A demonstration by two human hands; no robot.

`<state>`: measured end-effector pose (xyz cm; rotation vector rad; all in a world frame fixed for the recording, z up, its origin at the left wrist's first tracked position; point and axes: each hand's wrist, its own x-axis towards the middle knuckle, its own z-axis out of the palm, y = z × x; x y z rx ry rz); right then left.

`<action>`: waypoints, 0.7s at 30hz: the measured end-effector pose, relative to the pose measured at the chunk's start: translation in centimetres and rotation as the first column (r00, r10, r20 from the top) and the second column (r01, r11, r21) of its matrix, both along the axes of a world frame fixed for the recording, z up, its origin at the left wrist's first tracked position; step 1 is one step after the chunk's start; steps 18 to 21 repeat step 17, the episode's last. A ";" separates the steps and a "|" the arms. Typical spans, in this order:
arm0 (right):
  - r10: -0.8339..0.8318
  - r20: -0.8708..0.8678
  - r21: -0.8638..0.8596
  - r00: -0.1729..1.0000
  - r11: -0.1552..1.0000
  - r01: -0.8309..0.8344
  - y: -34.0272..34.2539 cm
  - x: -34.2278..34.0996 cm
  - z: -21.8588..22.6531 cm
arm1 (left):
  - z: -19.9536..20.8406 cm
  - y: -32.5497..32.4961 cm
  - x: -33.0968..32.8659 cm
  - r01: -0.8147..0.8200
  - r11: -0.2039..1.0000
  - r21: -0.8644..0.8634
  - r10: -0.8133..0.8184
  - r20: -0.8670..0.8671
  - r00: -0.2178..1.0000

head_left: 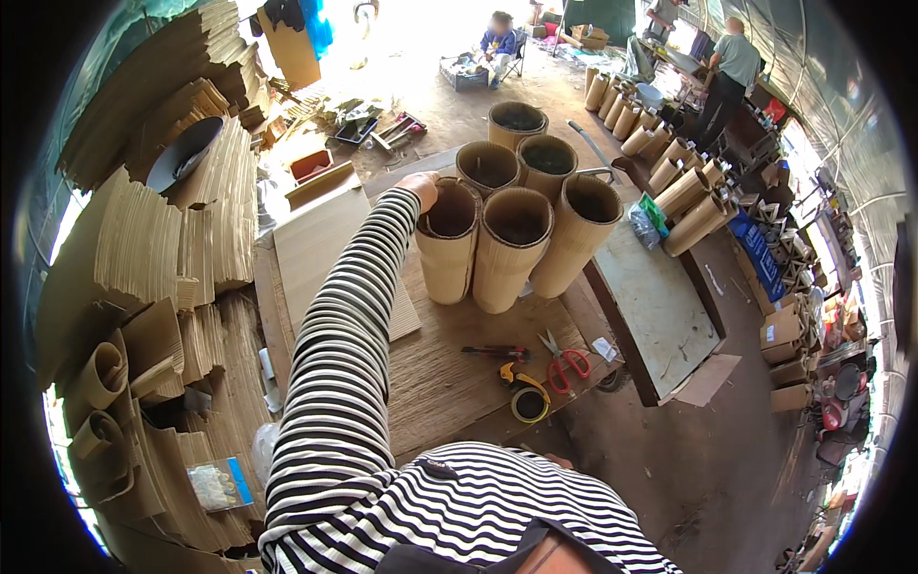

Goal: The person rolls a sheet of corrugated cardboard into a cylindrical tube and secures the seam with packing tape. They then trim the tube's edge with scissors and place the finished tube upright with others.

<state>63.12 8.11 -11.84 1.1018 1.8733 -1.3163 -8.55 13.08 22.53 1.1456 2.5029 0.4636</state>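
Note:
My left hand, at the end of a striped sleeve, reaches forward and rests on the rim of a corrugated cardboard tube. That tube stands upright on the wooden workbench in a cluster with several other cardboard tubes. The fingers curl over the rim's near left edge. My right hand is hidden below my striped shirt. Red-handled scissors and a roll of tape lie near the bench's front edge.
Stacks of corrugated cardboard sheets fill the left side, with rolled pieces below. A flat board sits right of the bench. More tubes lean at the right. One person sits far back and another stands at right.

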 end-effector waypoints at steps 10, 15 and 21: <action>0.126 0.134 0.298 0.983 0.941 -0.162 0.7 -8.4 12.6 | -3.5 -5.1 -1.2 -0.243 0.861 0.446 0.196 0.151 0.969; -0.034 -0.244 0.406 0.969 0.904 0.134 2.0 -10.1 16.3 | -2.6 -8.4 10.8 -0.062 0.350 0.935 0.250 -0.030 0.968; 0.021 -0.527 0.489 0.849 0.825 0.283 1.8 -12.7 21.0 | -2.8 -9.6 12.5 -0.056 0.208 0.977 0.104 0.035 0.994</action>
